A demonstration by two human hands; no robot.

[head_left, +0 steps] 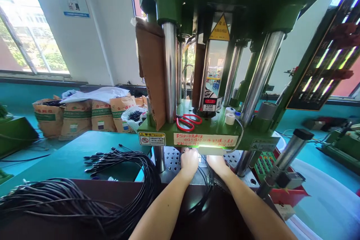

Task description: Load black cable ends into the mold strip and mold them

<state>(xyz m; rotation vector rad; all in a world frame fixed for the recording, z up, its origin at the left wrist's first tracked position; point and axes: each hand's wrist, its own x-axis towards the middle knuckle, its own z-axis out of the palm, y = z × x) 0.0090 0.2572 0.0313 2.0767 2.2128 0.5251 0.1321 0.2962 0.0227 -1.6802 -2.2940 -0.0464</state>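
My left hand point(189, 161) reaches in under the front plate of the green press point(157, 127), above its perforated metal bed. Its fingers look curled, with their tips out of sight at the plate's lower edge; whatever they hold is hidden. Just to the right, my right hand point(217, 164) is in the same gap, its fingers hidden behind the lit white lamp point(210, 150). Thin black cables point(207, 180) hang down between the two hands over the dark table edge. What the fingertips touch cannot be made out.
Red-handled scissors point(189, 122) and white tape rolls point(230, 117) rest on the press. To the left, a large bundle of black cables point(70, 198) crosses the table. Steel columns point(169, 71) flank the work gap. A grey cylindrical post point(292, 150) stands at right. Paper sacks point(75, 118) line the wall.
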